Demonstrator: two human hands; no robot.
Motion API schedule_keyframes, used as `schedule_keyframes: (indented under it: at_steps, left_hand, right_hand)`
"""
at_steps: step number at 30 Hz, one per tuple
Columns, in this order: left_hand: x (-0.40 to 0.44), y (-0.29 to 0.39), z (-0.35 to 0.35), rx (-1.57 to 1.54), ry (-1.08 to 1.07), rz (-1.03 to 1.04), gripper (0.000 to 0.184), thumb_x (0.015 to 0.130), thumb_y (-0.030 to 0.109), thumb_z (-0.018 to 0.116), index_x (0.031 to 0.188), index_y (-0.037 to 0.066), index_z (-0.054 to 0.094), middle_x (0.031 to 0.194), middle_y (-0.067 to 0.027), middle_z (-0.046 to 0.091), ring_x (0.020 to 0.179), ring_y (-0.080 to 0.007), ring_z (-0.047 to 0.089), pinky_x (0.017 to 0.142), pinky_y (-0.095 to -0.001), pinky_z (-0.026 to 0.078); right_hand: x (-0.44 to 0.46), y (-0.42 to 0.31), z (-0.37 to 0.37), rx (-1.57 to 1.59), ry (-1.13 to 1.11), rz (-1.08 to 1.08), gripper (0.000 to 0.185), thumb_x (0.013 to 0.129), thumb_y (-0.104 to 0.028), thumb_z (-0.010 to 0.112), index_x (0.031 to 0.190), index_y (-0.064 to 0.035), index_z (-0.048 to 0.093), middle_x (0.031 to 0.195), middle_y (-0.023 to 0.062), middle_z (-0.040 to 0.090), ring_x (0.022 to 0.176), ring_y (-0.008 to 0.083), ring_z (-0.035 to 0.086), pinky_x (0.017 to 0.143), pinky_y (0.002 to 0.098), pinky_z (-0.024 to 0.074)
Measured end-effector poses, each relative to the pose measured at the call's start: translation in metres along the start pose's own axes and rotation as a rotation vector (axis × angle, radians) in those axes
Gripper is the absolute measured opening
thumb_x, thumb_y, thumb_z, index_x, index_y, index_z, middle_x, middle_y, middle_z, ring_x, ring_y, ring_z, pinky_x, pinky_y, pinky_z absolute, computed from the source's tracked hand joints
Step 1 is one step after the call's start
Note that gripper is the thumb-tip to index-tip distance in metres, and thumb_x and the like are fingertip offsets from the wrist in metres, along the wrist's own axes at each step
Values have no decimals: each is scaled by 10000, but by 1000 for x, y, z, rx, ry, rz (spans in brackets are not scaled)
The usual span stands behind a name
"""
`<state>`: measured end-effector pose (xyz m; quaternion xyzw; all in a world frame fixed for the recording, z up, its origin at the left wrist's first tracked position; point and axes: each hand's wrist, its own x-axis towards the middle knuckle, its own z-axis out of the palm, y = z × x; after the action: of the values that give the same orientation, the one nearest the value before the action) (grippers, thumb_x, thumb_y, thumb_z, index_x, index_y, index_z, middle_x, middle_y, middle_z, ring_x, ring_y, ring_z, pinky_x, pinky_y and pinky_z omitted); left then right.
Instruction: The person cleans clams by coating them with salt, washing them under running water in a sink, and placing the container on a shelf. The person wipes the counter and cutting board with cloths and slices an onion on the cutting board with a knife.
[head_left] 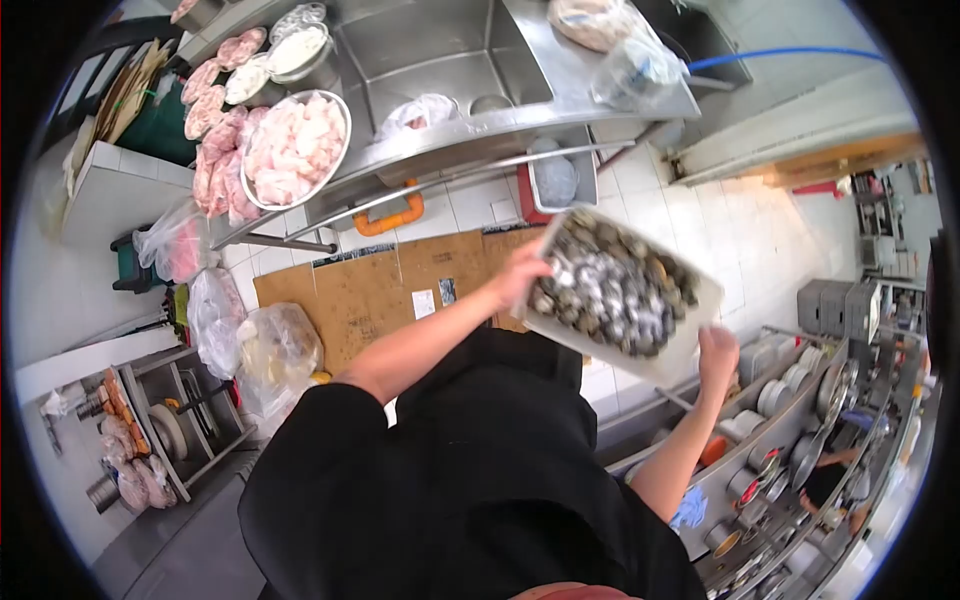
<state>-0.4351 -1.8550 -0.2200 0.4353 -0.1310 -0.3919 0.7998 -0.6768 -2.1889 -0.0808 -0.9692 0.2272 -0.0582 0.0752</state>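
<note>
A white rectangular tub filled with dark shellfish, apparently clams, is held out in front of my body, tilted in the view. Whitish grains or a pale shine cover the middle of the shells. My left hand is closed on the tub's left end, with its thumb over the rim. At the opposite end, my right hand is closed at the tub's right corner. Its fingertips are partly hidden and slightly blurred.
Ahead stands a steel sink with a large bowl of pale meat pieces at its left. Flattened cardboard covers the floor. Plastic bags lie to the left; shelves of pans and bowls run along the right, with another person's arm beyond.
</note>
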Motion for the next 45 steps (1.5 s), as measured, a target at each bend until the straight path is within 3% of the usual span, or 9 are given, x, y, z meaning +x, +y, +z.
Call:
schedule_keyframes:
  at_steps: [7,13,18,21,23,28,29,41,45]
  left_hand:
    - [52,170,-142,-98,574,224,425,822,219,630,1220,75,587,927,-8,576,852,-145,550,747,-294,436]
    - [127,225,-283,-103,734,466,621,830,170,591,1422,15,481,1116,-52,615,1018,-212,582,889,-343,457]
    - [189,221,-366,-121,1101,346,142,819,200,594,890,78,577,952,-31,594,955,-198,554,937,-343,409]
    - [215,193,-398,-288,1073,338,183,810,207,578,932,72,566,1104,-96,605,1109,-259,557,1020,-392,404]
    - [230,179,-423,-462,992,338,479,789,131,557,1251,4,571,1179,-105,627,1154,-258,567,1033,-378,411]
    - [289,186,-479,-353,992,259,462,772,135,575,1215,5,595,1163,-104,628,1116,-241,576,974,-357,440]
    - [299,185,-490,-311,992,187,452,766,141,583,1197,5,601,1148,-104,630,1095,-240,580,961,-355,444]
    - [377,160,-629,-100,955,4,591,721,178,576,1297,48,582,1141,-90,633,1082,-234,568,951,-343,443]
    - [379,155,-657,-245,968,-113,543,735,214,581,1256,60,595,1169,-101,628,1109,-247,557,978,-347,408]
  right_hand:
    - [347,-215,26,376,30,-275,280,864,-268,691,931,1,724,902,195,709,843,366,676,765,415,525]
    - [573,-366,151,489,-149,-449,267,777,-290,717,820,-28,735,855,193,712,836,378,678,761,445,540]
    - [685,-443,297,377,-283,-459,254,781,-268,692,873,-36,738,889,195,714,853,408,673,787,470,539]
    - [720,-467,331,208,-391,-320,291,806,-255,666,1005,-52,723,924,222,707,890,435,664,810,498,533]
    - [724,-502,317,268,-202,-431,344,843,-245,638,1133,-67,686,941,249,698,913,452,659,811,525,528]
    - [736,-631,364,882,24,-474,351,887,-173,607,1206,-27,605,762,263,647,759,465,644,705,539,497]
    - [734,-642,395,706,-82,-432,670,892,-77,580,1522,-181,379,654,206,604,636,400,630,665,425,507]
    - [715,-647,387,384,-436,-787,578,942,-154,571,1494,-249,426,841,243,682,625,277,644,689,364,536]
    - [690,-632,486,1227,-506,-350,500,947,-302,595,1390,-84,517,796,107,689,638,258,654,575,387,520]
